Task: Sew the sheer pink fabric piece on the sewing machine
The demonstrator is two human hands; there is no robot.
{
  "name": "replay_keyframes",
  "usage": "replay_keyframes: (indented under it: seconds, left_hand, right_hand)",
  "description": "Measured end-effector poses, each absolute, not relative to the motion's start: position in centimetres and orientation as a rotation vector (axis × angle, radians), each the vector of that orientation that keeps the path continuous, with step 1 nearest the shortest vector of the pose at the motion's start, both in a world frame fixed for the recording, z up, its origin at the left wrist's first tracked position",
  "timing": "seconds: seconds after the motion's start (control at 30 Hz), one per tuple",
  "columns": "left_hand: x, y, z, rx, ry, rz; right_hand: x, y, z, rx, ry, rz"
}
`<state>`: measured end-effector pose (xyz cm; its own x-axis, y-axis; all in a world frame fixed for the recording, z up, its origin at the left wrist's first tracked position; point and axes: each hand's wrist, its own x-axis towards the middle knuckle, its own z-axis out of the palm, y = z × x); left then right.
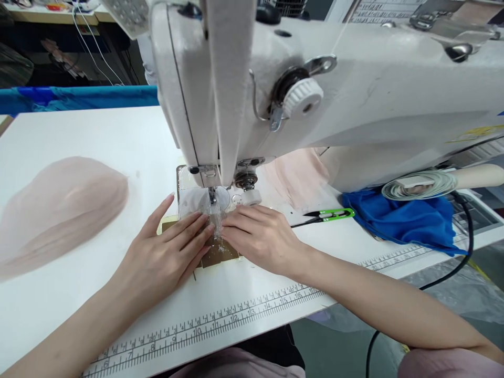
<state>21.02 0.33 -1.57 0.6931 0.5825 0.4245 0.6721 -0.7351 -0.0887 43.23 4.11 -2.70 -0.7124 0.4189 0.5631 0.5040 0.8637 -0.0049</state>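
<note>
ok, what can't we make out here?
All head view:
Under the left hand and right hand: covered by them.
Needle tip: too small beside the presser foot.
Printed sheet: wording too small, cut by top edge.
Sewing machine: right end cut off by right edge.

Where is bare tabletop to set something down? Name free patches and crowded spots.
Free: the white tabletop behind the sheer pink fabric at left, up to the teal cloth; a smaller patch between the green snips and the printed ruler. Crowded: around the presser foot, with left hand and right hand close in front; at right, around the blue cloth.
</note>
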Motion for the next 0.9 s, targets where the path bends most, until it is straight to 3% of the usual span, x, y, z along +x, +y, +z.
replay_keyframes:
  seconds: [0.9]
  left_hand:
    - [20.6, 2.1, -2.2, -2.662, -1.159, -0.513]
  right_hand:
    - [42.7, 5.2, -2.9, -0.805, -2.477, -0.287]
